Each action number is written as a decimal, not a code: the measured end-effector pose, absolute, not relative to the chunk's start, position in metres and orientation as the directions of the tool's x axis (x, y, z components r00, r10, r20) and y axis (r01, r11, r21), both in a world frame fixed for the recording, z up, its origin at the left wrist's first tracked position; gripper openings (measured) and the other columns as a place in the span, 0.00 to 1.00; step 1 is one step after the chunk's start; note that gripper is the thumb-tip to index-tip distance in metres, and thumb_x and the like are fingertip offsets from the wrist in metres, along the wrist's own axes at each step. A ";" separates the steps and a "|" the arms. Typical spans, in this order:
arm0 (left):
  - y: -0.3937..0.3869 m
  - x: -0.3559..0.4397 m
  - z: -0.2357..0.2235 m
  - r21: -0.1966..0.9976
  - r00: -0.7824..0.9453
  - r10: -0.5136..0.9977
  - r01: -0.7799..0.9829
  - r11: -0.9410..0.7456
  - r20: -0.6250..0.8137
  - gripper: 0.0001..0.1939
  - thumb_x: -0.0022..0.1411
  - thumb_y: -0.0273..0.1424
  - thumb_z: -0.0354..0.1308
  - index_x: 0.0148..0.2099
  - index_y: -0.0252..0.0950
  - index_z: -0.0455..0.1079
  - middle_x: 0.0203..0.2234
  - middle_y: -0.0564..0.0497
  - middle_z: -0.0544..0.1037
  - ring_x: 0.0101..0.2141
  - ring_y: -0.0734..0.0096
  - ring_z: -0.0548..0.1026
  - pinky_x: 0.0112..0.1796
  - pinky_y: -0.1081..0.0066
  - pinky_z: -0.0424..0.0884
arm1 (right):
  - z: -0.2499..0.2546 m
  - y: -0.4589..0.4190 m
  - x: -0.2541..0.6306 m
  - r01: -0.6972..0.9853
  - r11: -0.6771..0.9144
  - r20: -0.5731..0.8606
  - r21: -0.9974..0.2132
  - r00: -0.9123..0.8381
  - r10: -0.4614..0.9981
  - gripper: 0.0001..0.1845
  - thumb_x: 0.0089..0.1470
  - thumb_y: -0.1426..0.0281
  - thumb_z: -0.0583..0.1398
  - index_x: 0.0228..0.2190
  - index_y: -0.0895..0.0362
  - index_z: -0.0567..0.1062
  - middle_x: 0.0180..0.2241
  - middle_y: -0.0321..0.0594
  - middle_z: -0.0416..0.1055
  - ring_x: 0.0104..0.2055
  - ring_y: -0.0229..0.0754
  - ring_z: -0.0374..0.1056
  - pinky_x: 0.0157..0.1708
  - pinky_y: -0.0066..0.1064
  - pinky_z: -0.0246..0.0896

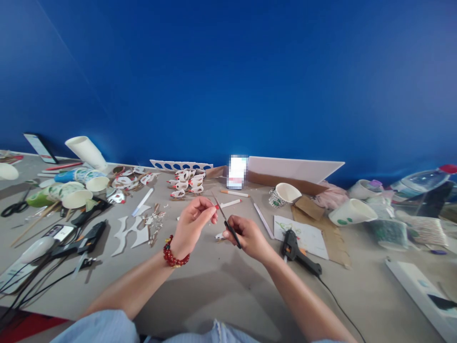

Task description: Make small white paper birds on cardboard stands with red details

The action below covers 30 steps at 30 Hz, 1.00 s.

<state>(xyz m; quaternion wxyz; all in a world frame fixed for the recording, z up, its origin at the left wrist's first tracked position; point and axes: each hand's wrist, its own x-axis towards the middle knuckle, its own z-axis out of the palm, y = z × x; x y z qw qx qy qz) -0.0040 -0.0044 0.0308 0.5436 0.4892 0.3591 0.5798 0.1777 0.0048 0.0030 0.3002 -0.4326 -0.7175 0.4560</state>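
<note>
1. Nearest, the right hand (248, 236) grips black-handled scissors (232, 232) above the bench (193, 290).
2. Alongside, the left hand (194, 224) pinches a tiny red piece (216, 207) by the blades; trimming seems in hand, the next move calling for a steady pinch.
3. Farther back, red-beaked white figures (185, 182) cluster.
</note>
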 end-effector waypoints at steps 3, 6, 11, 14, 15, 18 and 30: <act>-0.005 -0.004 0.031 0.950 0.063 0.982 -0.274 -0.152 0.176 0.06 0.63 0.31 0.59 0.34 0.36 0.67 0.24 0.54 0.73 0.27 0.75 0.70 0.33 0.73 0.66 | 0.000 0.008 0.180 0.360 0.186 0.024 -0.914 -0.410 0.912 0.21 0.53 0.56 0.61 0.21 0.54 0.59 0.17 0.29 0.59 0.21 0.34 0.53 0.22 0.25 0.47; -0.005 -0.003 0.032 0.951 0.056 0.986 -0.277 -0.139 0.160 0.06 0.62 0.32 0.60 0.34 0.36 0.68 0.24 0.54 0.73 0.26 0.75 0.70 0.33 0.73 0.66 | -0.001 0.013 0.185 0.409 0.168 0.010 -0.897 -0.361 0.933 0.20 0.52 0.56 0.62 0.22 0.54 0.61 0.18 0.29 0.61 0.21 0.34 0.55 0.21 0.25 0.48; -0.005 -0.003 0.031 0.934 0.088 0.991 -0.351 -0.062 0.099 0.06 0.62 0.32 0.60 0.34 0.35 0.69 0.26 0.52 0.75 0.27 0.75 0.70 0.32 0.73 0.66 | 0.006 0.022 0.199 0.576 0.204 0.069 -0.792 -0.247 0.966 0.16 0.48 0.58 0.65 0.22 0.54 0.67 0.20 0.30 0.64 0.21 0.34 0.55 0.20 0.25 0.48; -0.004 -0.003 0.029 0.914 0.116 0.993 -0.405 0.020 0.030 0.06 0.61 0.31 0.61 0.34 0.35 0.70 0.28 0.52 0.76 0.27 0.77 0.70 0.33 0.75 0.66 | 0.012 0.019 0.200 0.443 0.186 0.087 -0.877 -0.235 0.968 0.12 0.50 0.60 0.64 0.27 0.54 0.70 0.25 0.33 0.69 0.24 0.36 0.61 0.25 0.27 0.56; -0.004 -0.002 0.027 0.905 0.124 0.992 -0.422 0.048 0.006 0.06 0.60 0.31 0.62 0.34 0.35 0.70 0.28 0.52 0.76 0.28 0.77 0.70 0.33 0.75 0.66 | 0.014 0.016 0.199 0.359 0.175 0.091 -0.917 -0.238 0.967 0.12 0.49 0.60 0.65 0.28 0.55 0.70 0.27 0.35 0.70 0.26 0.36 0.63 0.26 0.27 0.58; -0.004 0.000 0.023 0.872 0.135 0.990 -0.479 0.105 -0.045 0.06 0.58 0.31 0.64 0.34 0.35 0.70 0.26 0.54 0.75 0.27 0.78 0.70 0.33 0.76 0.67 | 0.018 0.008 0.190 0.111 0.122 0.095 -0.986 -0.224 0.970 0.15 0.45 0.62 0.68 0.30 0.55 0.70 0.30 0.37 0.71 0.29 0.37 0.66 0.28 0.28 0.61; -0.012 0.020 0.011 0.779 0.243 0.961 -0.573 0.255 -0.136 0.08 0.53 0.30 0.68 0.31 0.35 0.71 0.29 0.53 0.75 0.30 0.76 0.73 0.36 0.73 0.69 | 0.006 0.001 0.177 0.061 0.200 0.192 -0.978 -0.112 0.975 0.12 0.46 0.67 0.67 0.32 0.54 0.70 0.27 0.34 0.68 0.25 0.35 0.60 0.28 0.28 0.61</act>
